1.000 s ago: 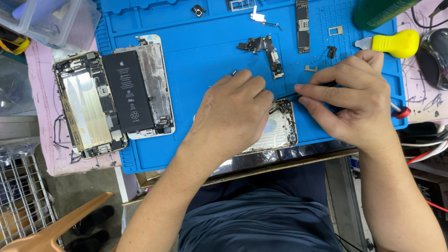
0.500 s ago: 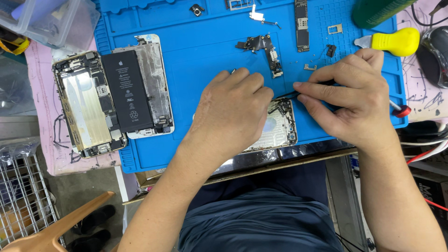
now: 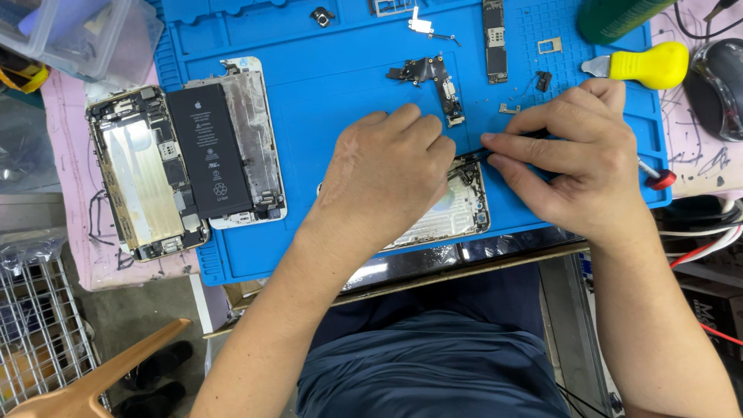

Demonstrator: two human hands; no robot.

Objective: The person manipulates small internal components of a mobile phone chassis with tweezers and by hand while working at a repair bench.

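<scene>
On the blue silicone repair mat [image 3: 325, 116], near its front edge, lies an opened silver phone housing [image 3: 453, 213], its bare metal interior facing up. The left hand [image 3: 387, 178] rests palm down over the housing's left part, fingers curled and pressing on it, so much of the shell is hidden. The right hand [image 3: 576, 166] sits just beside it at the housing's upper right corner, thumb and forefinger pinched closed on a thin dark tool [image 3: 495, 153] whose tip meets that corner; what kind of tool it is cannot be told. Just behind the hands lies a small dark flex-cable part [image 3: 437, 81], and further back a narrow green circuit board [image 3: 494, 39]. To the left, well apart, another stripped phone chassis [image 3: 143, 174] lies beside a screen assembly carrying a black battery [image 3: 213, 155]. A yellow-handled tool [image 3: 646, 63] lies at the mat's right rear.
</scene>
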